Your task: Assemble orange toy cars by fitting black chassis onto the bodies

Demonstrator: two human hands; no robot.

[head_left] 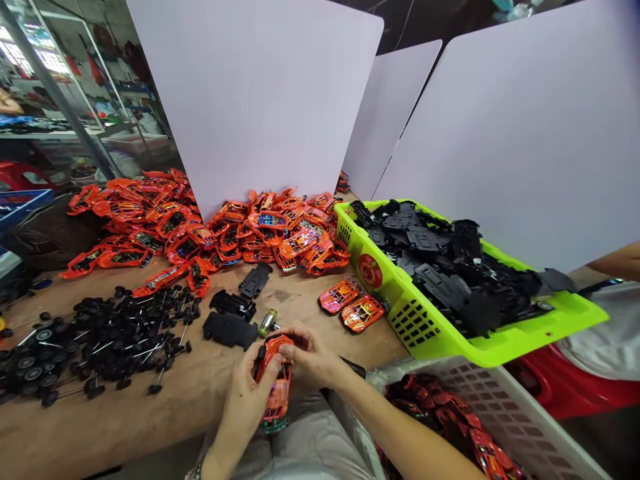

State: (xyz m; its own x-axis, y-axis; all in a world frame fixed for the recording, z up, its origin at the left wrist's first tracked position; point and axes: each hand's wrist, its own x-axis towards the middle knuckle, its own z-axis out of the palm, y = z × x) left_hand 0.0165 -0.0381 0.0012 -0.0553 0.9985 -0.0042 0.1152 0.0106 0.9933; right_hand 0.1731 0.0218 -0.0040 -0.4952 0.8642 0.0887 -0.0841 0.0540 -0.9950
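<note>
Both of my hands are closed around an orange-red toy car [278,393], held above my lap at the table's front edge. My left hand [246,393] grips its left side, thumb on top. My right hand [313,357] holds the far end, its thumb also on the body. A black wheel shows beside my left fingers. Just beyond my hands lies a small yellow-green and metal piece [269,323] whose kind I cannot make out. Black car chassis [230,329] lie to its left. Two orange car bodies [363,313] rest side by side, right of my hands.
Wheel axles [135,333] are heaped on the left of the table, with orange car shells [280,230] piled behind. At right stands a lime-green basket [425,327] of black chassis. Below it, a white crate [530,413] holds red cars. White panels [270,100] rise behind.
</note>
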